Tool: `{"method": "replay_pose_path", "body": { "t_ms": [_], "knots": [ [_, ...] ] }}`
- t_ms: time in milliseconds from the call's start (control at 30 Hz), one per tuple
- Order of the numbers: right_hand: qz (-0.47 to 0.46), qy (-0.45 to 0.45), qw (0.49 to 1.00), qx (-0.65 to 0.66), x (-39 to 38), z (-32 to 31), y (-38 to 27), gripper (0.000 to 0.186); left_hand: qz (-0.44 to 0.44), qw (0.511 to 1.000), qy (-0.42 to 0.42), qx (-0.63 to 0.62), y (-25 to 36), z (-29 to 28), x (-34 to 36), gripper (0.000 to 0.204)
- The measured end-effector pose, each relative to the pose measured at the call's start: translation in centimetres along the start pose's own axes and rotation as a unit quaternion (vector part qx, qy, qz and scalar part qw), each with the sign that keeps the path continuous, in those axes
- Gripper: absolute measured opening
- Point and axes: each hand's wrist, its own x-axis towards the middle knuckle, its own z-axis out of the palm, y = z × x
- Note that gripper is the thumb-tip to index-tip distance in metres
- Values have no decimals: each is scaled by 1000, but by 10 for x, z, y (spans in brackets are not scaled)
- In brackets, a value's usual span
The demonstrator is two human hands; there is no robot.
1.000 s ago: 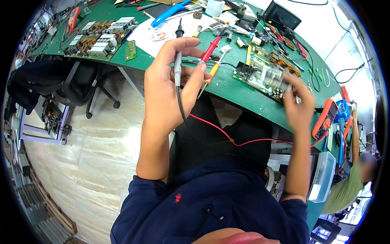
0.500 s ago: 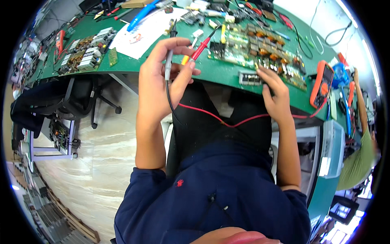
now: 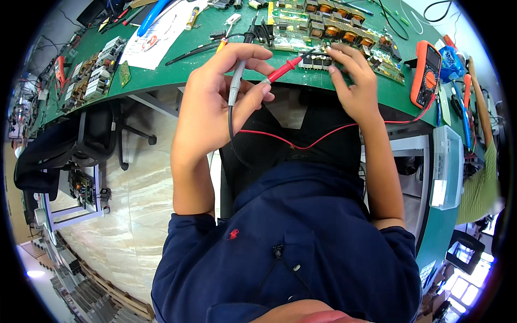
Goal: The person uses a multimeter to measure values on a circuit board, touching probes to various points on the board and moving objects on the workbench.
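Observation:
My left hand (image 3: 204,113) is closed on two test probes, one grey-and-black (image 3: 235,86) and one red (image 3: 284,69). The red probe's tip angles toward a small module (image 3: 313,62) with a row of pins; whether they touch is unclear. My right hand (image 3: 353,89) has its thumb and curled fingertips on that module's right part, at the near edge of a large circuit board (image 3: 293,35) with copper coils. An orange multimeter (image 3: 425,75) lies to the right, with leads running from it.
Another circuit board (image 3: 94,75) and white paper (image 3: 148,48) lie left on the green bench (image 3: 145,83). A black chair (image 3: 102,129) stands below. At right are blue packaging (image 3: 451,64), a clear bin (image 3: 446,167) and another person's arm (image 3: 484,113).
My right hand, blurred earlier, has moved up with the small module toward the large board and red probe. My left hand still holds both probes. The whole view has shifted with head motion.

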Motion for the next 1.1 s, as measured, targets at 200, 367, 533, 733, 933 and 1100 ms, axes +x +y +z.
{"method": "replay_pose_path", "body": {
  "t_ms": [200, 367, 533, 733, 933, 1100],
  "knots": [
    [-34, 49, 997, 40, -13, -12, -56, 50, -10, 999, 0, -35, -11, 20, 1, 33],
    [-5, -11, 993, 118, -29, 5, -62, 42, 3, 998, -52, -24, -14, 45, -3, 32],
    [59, 42, 985, 160, -33, 3, -47, 33, 79, 992, -102, 4, -21, 29, 2, 45],
    [228, 49, 929, 286, -22, -27, -23, 33, 11, 996, -85, -35, -25, -2, 4, 43],
    [208, 5, 889, 407, -4, -25, 8, 25, -21, 994, -101, -35, -36, -4, 18, 24],
    [227, 12, 873, 432, -6, -14, 17, 16, 8, 998, -67, 16, -52, -4, 25, 22]
  ]
}}
